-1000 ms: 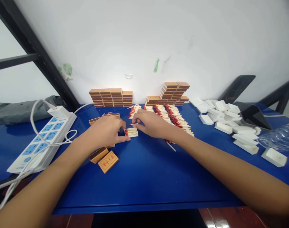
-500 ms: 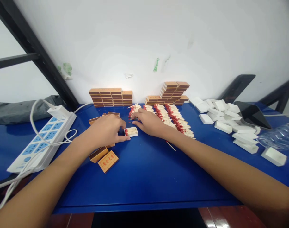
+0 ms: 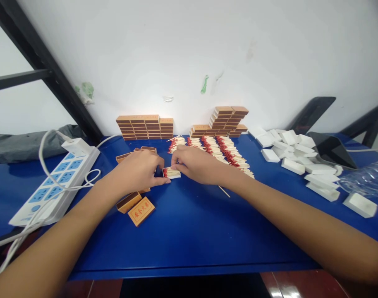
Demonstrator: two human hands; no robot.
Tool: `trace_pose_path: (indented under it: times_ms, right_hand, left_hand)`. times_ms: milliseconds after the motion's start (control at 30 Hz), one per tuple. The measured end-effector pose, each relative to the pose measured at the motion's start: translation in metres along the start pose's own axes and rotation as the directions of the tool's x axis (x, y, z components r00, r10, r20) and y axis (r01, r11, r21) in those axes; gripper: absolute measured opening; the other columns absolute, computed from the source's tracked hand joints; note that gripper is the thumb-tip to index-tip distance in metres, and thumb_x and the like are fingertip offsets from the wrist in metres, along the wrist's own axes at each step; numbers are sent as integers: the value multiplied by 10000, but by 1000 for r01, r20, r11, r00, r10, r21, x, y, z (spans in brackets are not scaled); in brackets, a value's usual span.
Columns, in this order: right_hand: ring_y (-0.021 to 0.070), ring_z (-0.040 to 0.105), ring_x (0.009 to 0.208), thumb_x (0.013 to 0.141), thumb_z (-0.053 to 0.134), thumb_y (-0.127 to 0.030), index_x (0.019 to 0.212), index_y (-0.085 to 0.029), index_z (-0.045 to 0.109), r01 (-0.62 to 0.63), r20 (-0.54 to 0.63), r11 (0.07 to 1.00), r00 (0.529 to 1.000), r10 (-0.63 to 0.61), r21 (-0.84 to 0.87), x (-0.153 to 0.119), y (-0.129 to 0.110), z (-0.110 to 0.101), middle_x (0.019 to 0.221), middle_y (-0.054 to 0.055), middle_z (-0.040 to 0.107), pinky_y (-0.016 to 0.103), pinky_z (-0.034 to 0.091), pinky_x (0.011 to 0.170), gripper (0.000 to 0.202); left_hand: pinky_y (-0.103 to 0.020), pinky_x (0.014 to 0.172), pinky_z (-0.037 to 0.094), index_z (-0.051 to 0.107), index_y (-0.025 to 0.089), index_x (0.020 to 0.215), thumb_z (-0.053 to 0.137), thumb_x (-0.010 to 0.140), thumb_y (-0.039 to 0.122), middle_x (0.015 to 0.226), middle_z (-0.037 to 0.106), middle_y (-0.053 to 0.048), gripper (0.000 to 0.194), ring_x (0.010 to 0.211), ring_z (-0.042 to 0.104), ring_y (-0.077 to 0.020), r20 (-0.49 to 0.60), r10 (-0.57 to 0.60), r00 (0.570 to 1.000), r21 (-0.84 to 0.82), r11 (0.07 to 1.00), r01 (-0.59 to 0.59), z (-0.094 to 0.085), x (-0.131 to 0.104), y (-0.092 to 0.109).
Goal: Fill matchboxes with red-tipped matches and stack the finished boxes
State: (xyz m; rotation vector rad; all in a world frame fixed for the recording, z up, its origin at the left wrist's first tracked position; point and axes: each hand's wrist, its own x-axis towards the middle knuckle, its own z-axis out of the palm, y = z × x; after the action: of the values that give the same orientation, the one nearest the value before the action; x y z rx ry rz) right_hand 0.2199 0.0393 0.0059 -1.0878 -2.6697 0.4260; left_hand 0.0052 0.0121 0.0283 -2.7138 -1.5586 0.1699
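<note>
A small white matchbox tray (image 3: 177, 176) with red-headed matches in it lies on the blue table. My left hand (image 3: 141, 166) steadies its left end between thumb and fingers. Over the tray's back edge, the fingertips of my right hand (image 3: 197, 165) are pinched together on matches, mostly hidden by the fingers. Just behind are rows of loose matches (image 3: 229, 153), partly covered by my right hand. Around my left hand lie brown matchbox sleeves (image 3: 141, 211), some of them hidden beneath it.
Stacked matchboxes (image 3: 145, 127) stand against the wall, with another stack (image 3: 228, 120) farther right. White trays (image 3: 293, 165) are heaped at right beside a clear plastic bottle (image 3: 365, 180). A power strip (image 3: 58, 182) with cables lies left. One stray match (image 3: 223, 191) is below my right wrist.
My right hand has moved slightly toward me, from the front of the match rows to the tray, bringing matches along. My left hand and the tray stay put.
</note>
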Motion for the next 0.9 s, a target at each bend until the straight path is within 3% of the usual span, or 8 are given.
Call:
trace_pose_path:
  times_ms: [100, 233, 467, 767, 900]
  right_hand:
    - [200, 641, 938, 1085, 582, -189, 1021, -165, 711, 22, 30, 1000, 999, -22, 10, -2, -4, 0, 1100, 89, 706, 315, 433, 797, 146]
    - [206, 635, 967, 1047, 634, -165, 1018, -175, 730, -17, -55, 1000, 998, 16, -10, 3, 11, -1, 1074, 78, 709, 314, 427, 806, 101]
    - [253, 651, 1088, 1048, 676, -225, 1250, -170, 732, -86, -47, 985, 996, 80, -148, 10, 37, 5, 1203, 123, 687, 338, 460, 876, 217]
    - [287, 669, 1173, 1102, 578, -245, 1349, -162, 710, -93, -49, 981, 995, 86, -168, 12, 31, 14, 1267, 154, 696, 369, 487, 923, 292]
    - [268, 660, 1140, 1090, 588, -202, 1223, -150, 729, -76, -63, 987, 996, 68, -139, 13, 30, 14, 1228, 137, 708, 350, 467, 904, 201]
  left_hand:
    - [-326, 606, 342, 761, 198, 898, 732, 950, 551, 932, 766, -87, 358, 757, 674, -224, -4, -3, 1000, 0, 1000, 3, 0, 0, 0]
    - [-324, 610, 340, 770, 203, 923, 734, 950, 554, 945, 768, -85, 353, 764, 673, -220, 3, -8, 1000, -7, 1000, 8, -1, 0, 0]
    - [-326, 603, 335, 767, 197, 925, 738, 950, 551, 915, 768, -77, 356, 746, 674, -221, 24, -24, 999, -17, 1000, 24, -3, 0, 1]
    - [-323, 603, 336, 762, 194, 918, 757, 947, 545, 913, 773, -72, 352, 746, 677, -216, 34, -22, 999, -22, 999, 23, -5, -1, 3]
    - [-323, 599, 335, 763, 193, 929, 757, 946, 549, 922, 773, -75, 357, 758, 679, -220, 33, -26, 999, -21, 999, 26, -5, 0, 3]
